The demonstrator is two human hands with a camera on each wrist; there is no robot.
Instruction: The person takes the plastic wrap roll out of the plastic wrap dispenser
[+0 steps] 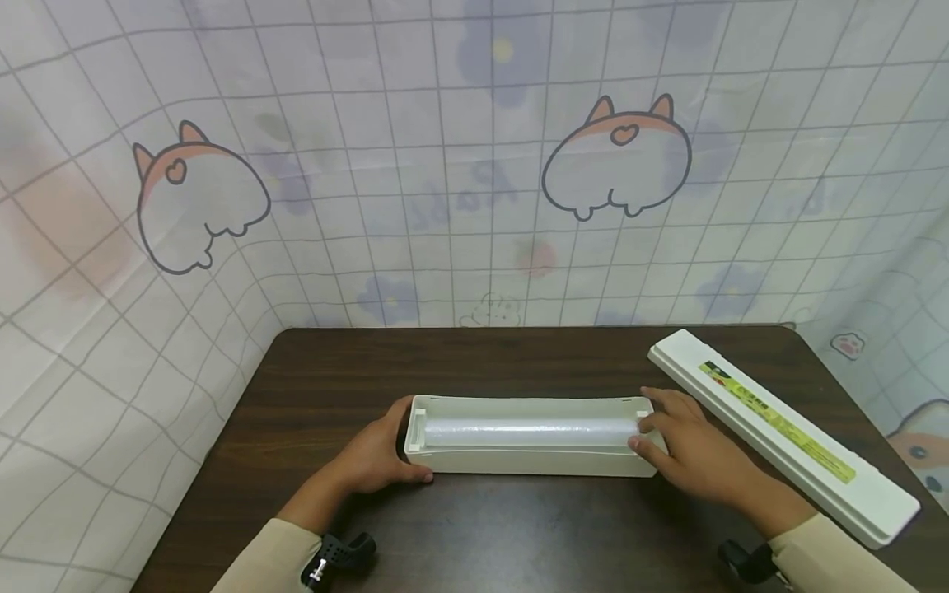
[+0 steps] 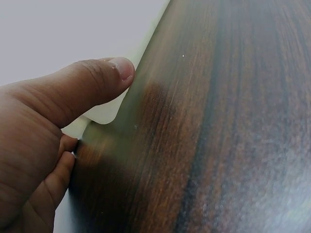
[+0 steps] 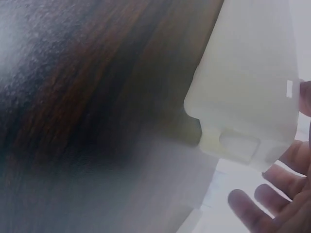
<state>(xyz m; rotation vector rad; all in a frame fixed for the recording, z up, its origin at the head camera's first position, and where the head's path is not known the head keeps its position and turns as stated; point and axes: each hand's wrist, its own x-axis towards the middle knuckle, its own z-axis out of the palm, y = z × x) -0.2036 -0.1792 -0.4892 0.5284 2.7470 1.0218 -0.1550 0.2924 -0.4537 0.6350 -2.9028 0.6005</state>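
Note:
A long white open dispenser box (image 1: 534, 464) lies crosswise on the table, with a clear, shiny roll of plastic film (image 1: 526, 431) inside. At its left end, my left hand (image 1: 376, 451) grips the box, thumb along the front wall and fingers round the end; the left wrist view shows the thumb (image 2: 92, 87) against that wall. My right hand (image 1: 693, 453) is over the box's right end, with thumb and forefinger at the end of the roll. In the right wrist view, several loosely bent fingers (image 3: 286, 189) sit beside the box end, which has a cut-out.
A long white lid (image 1: 808, 486) with a yellow-green label lies slantwise on the right, close by the right forearm. Beneath everything is a dark wood-grain table (image 1: 519, 527). A white checked curtain (image 1: 474, 247) with cartoon prints hangs behind and at both sides.

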